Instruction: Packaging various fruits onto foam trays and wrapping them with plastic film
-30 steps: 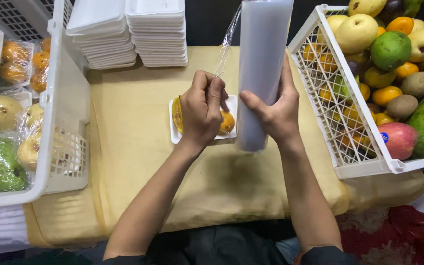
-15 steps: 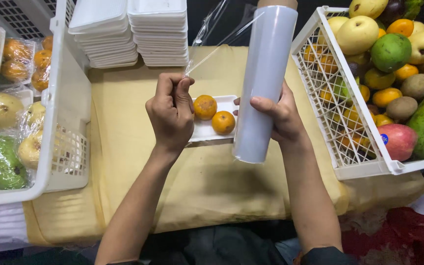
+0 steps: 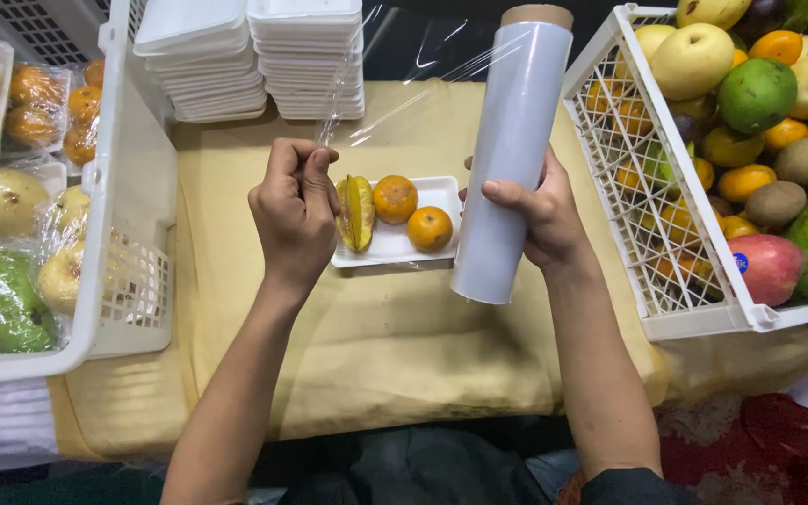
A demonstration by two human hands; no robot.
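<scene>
My right hand grips a tall roll of clear cling film, held upright over the yellow-covered table. My left hand pinches the free edge of the film sheet, which stretches from the roll to my fingers. Beneath the sheet lies a white foam tray with a yellow starfruit and two oranges on it. The tray sits between my two hands.
Two stacks of white foam trays stand at the back. A white crate of loose mixed fruit is at the right. At the left, a white basket holds wrapped fruit trays. A yellow cloth covers the table.
My left hand has pulled the film's edge to the left, away from the roll, uncovering the starfruit and oranges. The roll has tilted and shifted slightly right.
</scene>
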